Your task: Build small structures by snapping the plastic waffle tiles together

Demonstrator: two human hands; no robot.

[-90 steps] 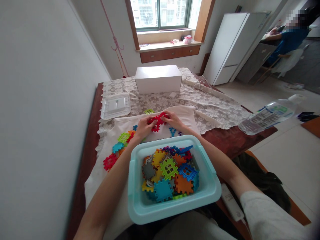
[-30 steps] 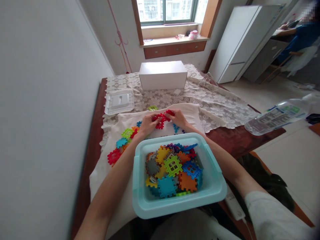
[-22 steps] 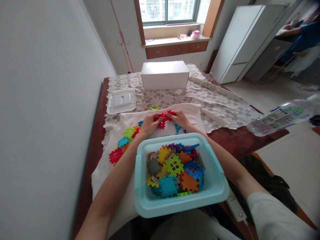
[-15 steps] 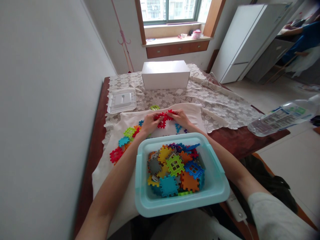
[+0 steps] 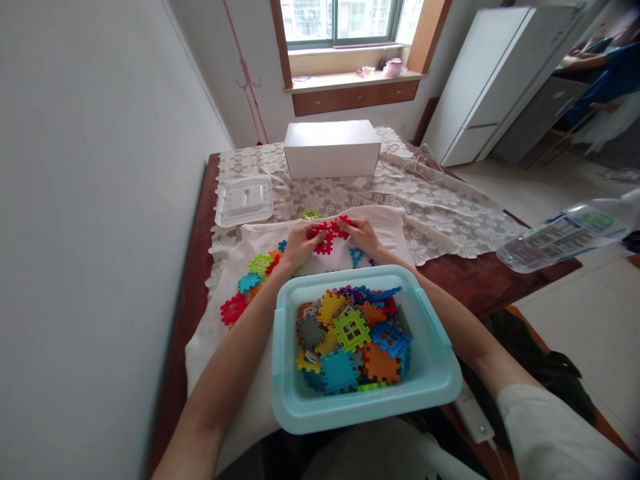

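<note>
My left hand (image 5: 301, 243) is closed on a red interlocking tile (image 5: 325, 244) with toothed edges and openings in it. Opposite it, my right hand (image 5: 363, 233) pinches another red tile (image 5: 341, 227). The two red pieces meet or nearly meet; whether they are joined I cannot tell. Just below my right hand lies a blue triangular piece (image 5: 356, 256). Left of my left forearm is a loose pile with a lime window tile (image 5: 261, 264), a turquoise tile (image 5: 249, 283) and a red tile (image 5: 233, 310). Nearest me stands a pale turquoise tub (image 5: 430, 373) holding many coloured tiles.
A white box (image 5: 333, 157) stands at the table's back, with a clear lid (image 5: 244, 201) to its left. A lime piece (image 5: 311, 215) lies beyond the white cloth. On the right is a large plastic bottle (image 5: 565, 233); a power strip (image 5: 473, 417) sits beside the tub.
The red tile in my right hand has turned and shifted slightly, so more of it shows. My left hand stays almost in place with its red tile.
</note>
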